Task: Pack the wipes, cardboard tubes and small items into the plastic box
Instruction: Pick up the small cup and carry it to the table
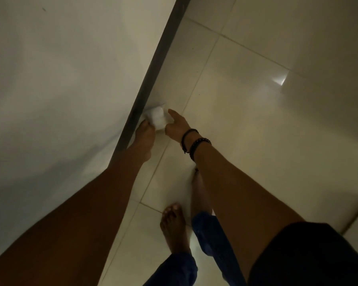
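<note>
While both arms reach low, white bundle (158, 118) sits at wall's dark edge (151, 73) above tiled floor (246, 120). Left hand (145, 132) touches it, grip hidden; right hand (177, 125) fingers spread, beside it. Risk: loose one-sided hold drops bundle. Plastic box unseen.

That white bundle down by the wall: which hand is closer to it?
Left. The left hand touches the white bundle at its lower left edge; the right hand, open, sits just off its right side.
</note>
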